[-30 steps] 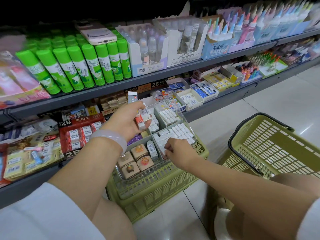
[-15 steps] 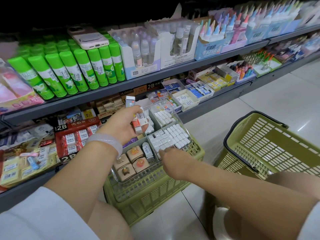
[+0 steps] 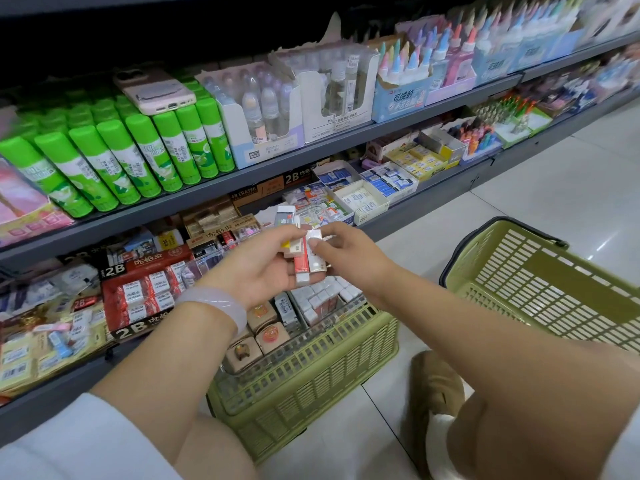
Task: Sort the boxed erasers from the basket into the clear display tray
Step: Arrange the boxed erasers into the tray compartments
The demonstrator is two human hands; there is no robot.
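Lower centre: clear display tray (image 3: 313,332), hard plastic, compartmented, sits on an upturned green slatted basket (image 3: 311,379). Above it, left hand (image 3: 263,268) grips a fan of slim boxed erasers (image 3: 304,258); right hand (image 3: 341,247) pinches the top white box. Best to slide one free, others clamped. Right: an open basket (image 3: 540,282).

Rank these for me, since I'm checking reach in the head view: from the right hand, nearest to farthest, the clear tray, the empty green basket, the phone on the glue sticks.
From the right hand:
1. Clear tray, just below.
2. Empty green basket, rightward on the floor.
3. Phone, upper-left shelf.
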